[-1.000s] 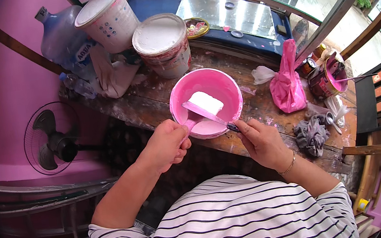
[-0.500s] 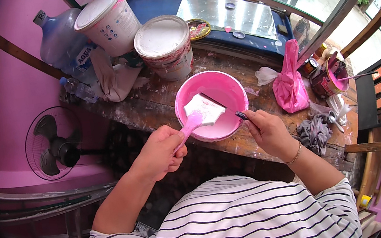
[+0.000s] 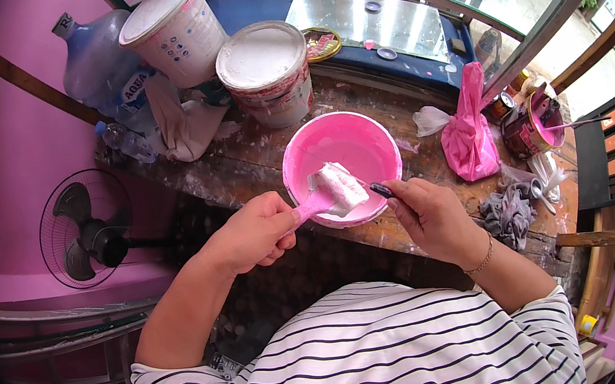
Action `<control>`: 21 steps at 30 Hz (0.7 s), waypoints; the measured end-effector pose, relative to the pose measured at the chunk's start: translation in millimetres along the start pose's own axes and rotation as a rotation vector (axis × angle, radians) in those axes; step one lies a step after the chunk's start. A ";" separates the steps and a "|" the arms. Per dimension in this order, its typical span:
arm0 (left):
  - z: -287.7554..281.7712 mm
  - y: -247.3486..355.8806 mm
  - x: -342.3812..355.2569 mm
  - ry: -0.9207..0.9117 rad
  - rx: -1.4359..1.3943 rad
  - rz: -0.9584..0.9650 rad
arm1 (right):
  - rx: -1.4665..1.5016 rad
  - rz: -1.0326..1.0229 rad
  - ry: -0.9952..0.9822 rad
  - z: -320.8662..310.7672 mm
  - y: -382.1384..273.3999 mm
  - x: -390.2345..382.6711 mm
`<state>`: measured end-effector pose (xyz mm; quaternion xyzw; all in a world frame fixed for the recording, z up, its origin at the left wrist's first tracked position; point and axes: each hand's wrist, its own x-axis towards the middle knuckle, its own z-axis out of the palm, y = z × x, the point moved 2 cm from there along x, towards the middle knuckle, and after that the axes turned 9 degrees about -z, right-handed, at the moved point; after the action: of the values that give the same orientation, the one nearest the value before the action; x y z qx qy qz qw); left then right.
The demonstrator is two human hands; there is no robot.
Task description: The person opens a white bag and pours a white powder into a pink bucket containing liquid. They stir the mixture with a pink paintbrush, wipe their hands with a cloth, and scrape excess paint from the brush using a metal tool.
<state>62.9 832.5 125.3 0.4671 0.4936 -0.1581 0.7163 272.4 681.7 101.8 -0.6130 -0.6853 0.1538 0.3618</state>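
Note:
My left hand point(image 3: 258, 234) is closed round the handle of a pink putty knife point(image 3: 313, 205), whose head is coated with thick white paste point(image 3: 342, 189). In my right hand point(image 3: 438, 222) is a dark-handled scraper point(image 3: 381, 189). Its thin blade lies against or just behind the paste, so most of it is hidden. Both tools meet over the mouth of a pink bucket point(image 3: 385, 128), near its front rim. White and pink paste shows inside the bucket, which stands upright at the table's near edge.
Two white lidded pails point(image 3: 261, 57) point(image 3: 162, 24) stand behind, with a large water bottle point(image 3: 100, 60) beside them. To the right are a pink plastic bag point(image 3: 469, 139), a paint can point(image 3: 527, 131) and a grey rag point(image 3: 511, 214). A fan point(image 3: 98, 241) stands left.
The putty knife has turned in my left hand, tilting its coated head. The scraper's blade has shifted from the head's far edge toward its right side, and my right hand moved slightly left.

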 end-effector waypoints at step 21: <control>1.4 -8.5 8.9 0.065 -0.116 0.003 | -0.036 0.000 -0.024 -13.4 -16.6 -5.3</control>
<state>61.9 829.1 113.5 0.4305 0.5244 -0.1128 0.7259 269.5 670.3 120.3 -0.6177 -0.6922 0.1488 0.3423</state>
